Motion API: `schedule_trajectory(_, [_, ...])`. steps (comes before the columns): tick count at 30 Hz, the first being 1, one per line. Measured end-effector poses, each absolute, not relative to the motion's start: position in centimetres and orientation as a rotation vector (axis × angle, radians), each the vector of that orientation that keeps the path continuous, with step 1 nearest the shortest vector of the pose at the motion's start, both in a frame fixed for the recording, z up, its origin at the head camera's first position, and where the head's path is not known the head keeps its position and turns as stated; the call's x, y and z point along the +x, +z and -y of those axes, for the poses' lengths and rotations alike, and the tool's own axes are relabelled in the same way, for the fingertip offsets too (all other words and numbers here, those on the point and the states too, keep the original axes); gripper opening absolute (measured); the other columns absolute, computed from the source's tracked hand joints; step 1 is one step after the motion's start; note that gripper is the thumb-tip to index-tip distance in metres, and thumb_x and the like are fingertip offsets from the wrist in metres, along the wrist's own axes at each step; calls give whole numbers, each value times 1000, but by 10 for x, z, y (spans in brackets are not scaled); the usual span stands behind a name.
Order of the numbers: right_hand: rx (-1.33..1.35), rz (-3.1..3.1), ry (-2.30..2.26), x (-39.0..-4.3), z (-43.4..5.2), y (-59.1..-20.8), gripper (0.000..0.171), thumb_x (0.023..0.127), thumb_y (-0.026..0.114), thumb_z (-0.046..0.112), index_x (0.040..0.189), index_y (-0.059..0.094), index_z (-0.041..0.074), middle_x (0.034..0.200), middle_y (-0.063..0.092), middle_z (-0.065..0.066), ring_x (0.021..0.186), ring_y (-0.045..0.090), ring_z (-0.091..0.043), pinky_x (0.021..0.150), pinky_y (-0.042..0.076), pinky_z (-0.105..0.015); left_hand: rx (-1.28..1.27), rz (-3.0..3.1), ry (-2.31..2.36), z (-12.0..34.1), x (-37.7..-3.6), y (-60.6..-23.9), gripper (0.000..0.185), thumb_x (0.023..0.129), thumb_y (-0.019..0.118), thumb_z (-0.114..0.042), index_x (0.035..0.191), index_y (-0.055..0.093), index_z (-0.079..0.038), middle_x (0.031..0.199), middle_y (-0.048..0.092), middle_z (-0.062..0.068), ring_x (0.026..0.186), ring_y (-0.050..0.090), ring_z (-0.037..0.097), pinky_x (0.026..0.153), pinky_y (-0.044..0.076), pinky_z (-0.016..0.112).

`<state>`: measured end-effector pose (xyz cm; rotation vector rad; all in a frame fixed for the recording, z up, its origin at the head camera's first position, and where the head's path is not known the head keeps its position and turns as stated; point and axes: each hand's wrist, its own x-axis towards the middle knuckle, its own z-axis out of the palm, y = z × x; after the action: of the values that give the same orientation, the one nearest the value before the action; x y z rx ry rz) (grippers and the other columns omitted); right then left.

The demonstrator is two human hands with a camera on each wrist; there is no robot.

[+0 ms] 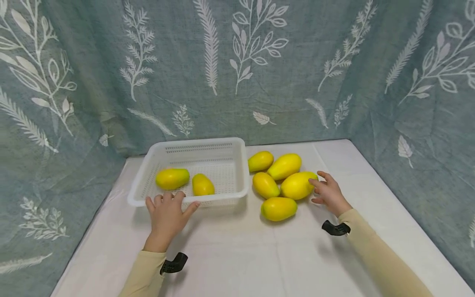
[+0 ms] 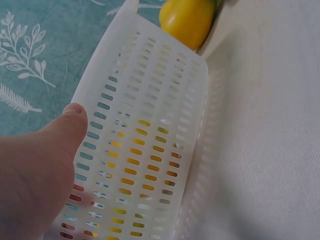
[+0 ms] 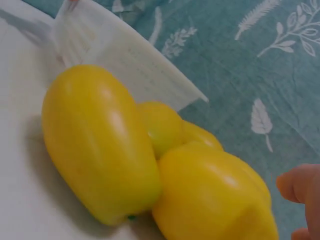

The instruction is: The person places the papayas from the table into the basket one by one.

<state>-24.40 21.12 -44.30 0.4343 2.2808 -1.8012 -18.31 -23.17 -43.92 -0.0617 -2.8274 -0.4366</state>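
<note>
White-topped, the table (image 1: 297, 268) carries a perforated basket (image 1: 222, 197), whose near rim the left hand (image 1: 167, 218) grips. Right of the basket cluster five yellow fruits (image 1: 284, 166); the right hand (image 1: 329, 193), fingers loosely parted, is beside the outermost fruit (image 1: 297, 186), the other four (image 1: 265, 185) lying nearer the basket. Inside it lie two more fruits (image 1: 172, 179).

Plain beige long sleeves (image 1: 382, 251) end just behind the bare hands (image 1: 168, 218). On each sleeve's thumb side, near its end, sits a small, bent black device (image 1: 173, 264).
</note>
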Motion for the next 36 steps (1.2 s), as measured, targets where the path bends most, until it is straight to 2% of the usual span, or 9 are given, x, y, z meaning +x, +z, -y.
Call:
schedule_trajectory(5, [453, -2299, -1804, -256, -190, -452, 79, 105, 51, 34, 165, 3, 17, 170, -2, -26, 152, 28, -45, 106, 50, -54, -54, 2836, -436, 232, -182, -438, 56, 94, 69, -48, 121, 64, 0, 114, 61, 31, 114, 46, 57, 111, 9, 78])
schedule_trajectory(12, [451, -2279, -1828, -265, -180, -455, 80, 104, 53, 34, 165, 3, 17, 170, 7, -22, 144, 38, -44, 110, 46, -58, -46, 2848, -456, 229, -181, -441, 57, 94, 69, -49, 122, 64, 0, 113, 61, 32, 115, 45, 56, 112, 8, 79])
schedule_trajectory(22, [480, -2268, -1835, -268, -183, -453, 80, 104, 53, 33, 165, 5, 16, 170, 1, -26, 146, 36, -45, 110, 46, -59, -63, 2819, -460, 233, -182, -442, 56, 93, 71, -47, 120, 64, 2, 110, 59, 32, 112, 44, 56, 111, 7, 79])
schedule_trajectory(30, [428, -2352, -1891, -271, -197, -415, 80, 104, 52, 36, 165, 4, 14, 170, 5, -24, 148, 34, -43, 106, 50, -58, -77, 2799, -456, 234, -183, -442, 57, 92, 71, -47, 120, 65, 2, 110, 59, 33, 112, 44, 57, 111, 8, 79])
schedule_trajectory(36, [284, -2391, -1925, -283, -180, -370, 80, 103, 55, 35, 165, 7, 16, 169, 11, -23, 147, 37, -44, 106, 47, -61, -81, 2803, -447, 234, -183, -441, 56, 93, 71, -47, 118, 63, 3, 107, 58, 32, 110, 45, 56, 111, 8, 78])
